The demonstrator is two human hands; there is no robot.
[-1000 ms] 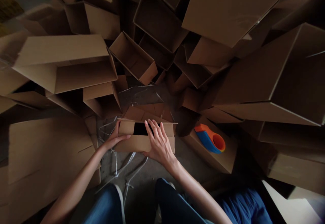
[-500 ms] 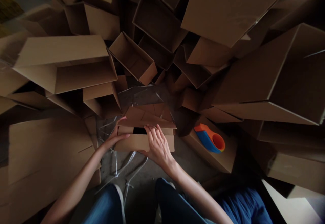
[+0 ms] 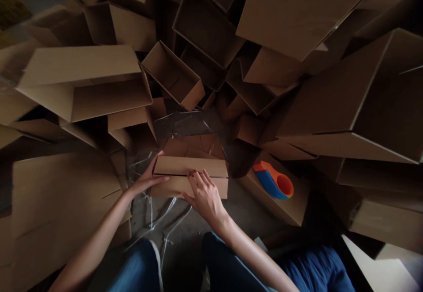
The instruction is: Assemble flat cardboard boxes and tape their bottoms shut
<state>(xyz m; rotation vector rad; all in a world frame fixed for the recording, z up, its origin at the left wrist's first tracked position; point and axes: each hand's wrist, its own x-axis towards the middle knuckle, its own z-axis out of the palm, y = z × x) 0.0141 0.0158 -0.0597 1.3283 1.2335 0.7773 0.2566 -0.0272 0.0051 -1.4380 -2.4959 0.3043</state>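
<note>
A packing area in a warehouse-like storeroom: open cardboard cartons (image 3: 208, 27) pile up high ahead of the left hand (image 3: 145, 179) and right hand (image 3: 205, 197) and on both sides. A blue-and-orange tape dispenser (image 3: 273, 181) sits on a carton (image 3: 280, 210) just right of the hands, while loose plastic strapping (image 3: 151, 212) lies on the bare concrete floor (image 3: 181, 256) below them.

Cardboard box (image 3: 189, 185) now closed on top

The far flap (image 3: 190, 166) lies folded down over the dark opening, and the right hand (image 3: 206, 198) has moved onto the seam.
</note>
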